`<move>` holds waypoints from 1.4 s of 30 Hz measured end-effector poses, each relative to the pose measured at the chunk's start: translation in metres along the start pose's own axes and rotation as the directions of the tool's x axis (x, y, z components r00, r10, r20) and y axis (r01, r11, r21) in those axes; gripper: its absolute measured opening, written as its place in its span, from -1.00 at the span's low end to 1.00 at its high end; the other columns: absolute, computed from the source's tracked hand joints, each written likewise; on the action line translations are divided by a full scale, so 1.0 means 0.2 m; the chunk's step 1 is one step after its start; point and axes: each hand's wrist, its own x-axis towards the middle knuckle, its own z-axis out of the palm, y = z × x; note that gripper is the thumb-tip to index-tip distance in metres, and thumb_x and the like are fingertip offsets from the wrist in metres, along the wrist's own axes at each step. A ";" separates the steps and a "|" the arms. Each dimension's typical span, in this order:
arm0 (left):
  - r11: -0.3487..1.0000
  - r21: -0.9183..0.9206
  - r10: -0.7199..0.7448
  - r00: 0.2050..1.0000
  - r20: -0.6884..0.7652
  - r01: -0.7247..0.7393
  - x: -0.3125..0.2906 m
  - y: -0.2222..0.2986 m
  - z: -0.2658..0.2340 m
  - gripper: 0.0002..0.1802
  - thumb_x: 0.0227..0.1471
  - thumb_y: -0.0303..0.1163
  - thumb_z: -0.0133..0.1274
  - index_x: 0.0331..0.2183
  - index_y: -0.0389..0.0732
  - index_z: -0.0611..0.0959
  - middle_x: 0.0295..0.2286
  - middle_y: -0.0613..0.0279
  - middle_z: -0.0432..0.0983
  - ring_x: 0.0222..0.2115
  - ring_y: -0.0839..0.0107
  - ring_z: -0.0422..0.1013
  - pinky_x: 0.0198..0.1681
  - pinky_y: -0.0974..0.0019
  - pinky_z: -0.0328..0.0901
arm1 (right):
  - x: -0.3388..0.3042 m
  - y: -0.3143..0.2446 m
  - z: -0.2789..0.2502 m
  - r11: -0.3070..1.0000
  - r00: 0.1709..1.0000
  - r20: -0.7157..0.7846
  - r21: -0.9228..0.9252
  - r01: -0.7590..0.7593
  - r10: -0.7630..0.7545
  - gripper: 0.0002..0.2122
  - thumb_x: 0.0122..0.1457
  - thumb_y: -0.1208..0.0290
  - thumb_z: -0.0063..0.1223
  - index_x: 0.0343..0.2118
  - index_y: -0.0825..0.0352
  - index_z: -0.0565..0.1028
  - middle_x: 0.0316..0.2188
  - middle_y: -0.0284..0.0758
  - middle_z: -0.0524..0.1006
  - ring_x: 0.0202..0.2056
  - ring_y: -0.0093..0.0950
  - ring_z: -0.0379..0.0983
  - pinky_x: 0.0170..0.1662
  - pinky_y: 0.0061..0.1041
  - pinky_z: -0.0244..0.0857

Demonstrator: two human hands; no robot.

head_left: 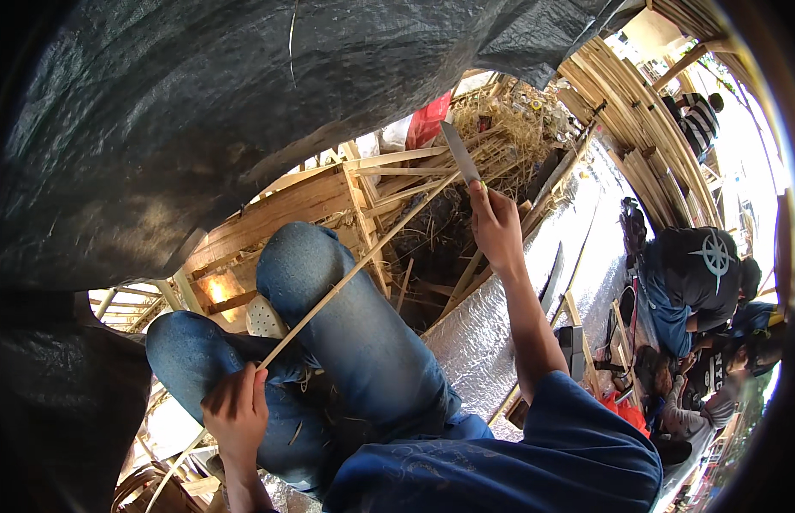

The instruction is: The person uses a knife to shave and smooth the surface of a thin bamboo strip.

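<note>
Blue denim jeans (363, 312) cover the wearer's bent legs, knees raised, at the centre of this downward view. Slanting across the jeans is a long, thin, pale bamboo strip (350, 277), running from the left hand, over the nearer legs, to a far end beyond the right-hand knee.

At the near side of the jeans, the left hand (235, 412) has its fingers curled in, gripping the strip with the thumb along it. Beyond the jeans and to their right, the right hand (495, 224) is closed around the handle of a knife (460, 152), thumb towards the blade, which points away from the jeans. The strip's far end lies close beside the knife; whether they touch cannot be told.

Left of the jeans and above them hangs a black plastic sheet (218, 128). Just beyond the jeans are a wooden frame (278, 209) and, farther off, a heap of straw (500, 115). A silvery foil sheet (479, 363) spreads right of the jeans. Farther right, a person in a black shirt with a white emblem (701, 274) bends forward, near other people.
</note>
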 end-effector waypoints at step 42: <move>1.000 0.024 0.007 1.000 0.003 -0.007 -0.04 -0.18 0.02 -0.83 -0.04 -0.38 0.17 -0.39 -0.26 0.61 -0.61 0.18 0.50 -0.65 0.29 0.43 -0.62 0.34 0.28 | -0.01 -0.12 0.23 0.986 0.991 -0.029 0.107 -0.125 0.129 -0.51 0.27 0.09 -0.23 -0.69 0.38 0.28 -0.83 -0.42 0.19 -0.74 -0.59 0.09 -0.66 -0.44 -0.03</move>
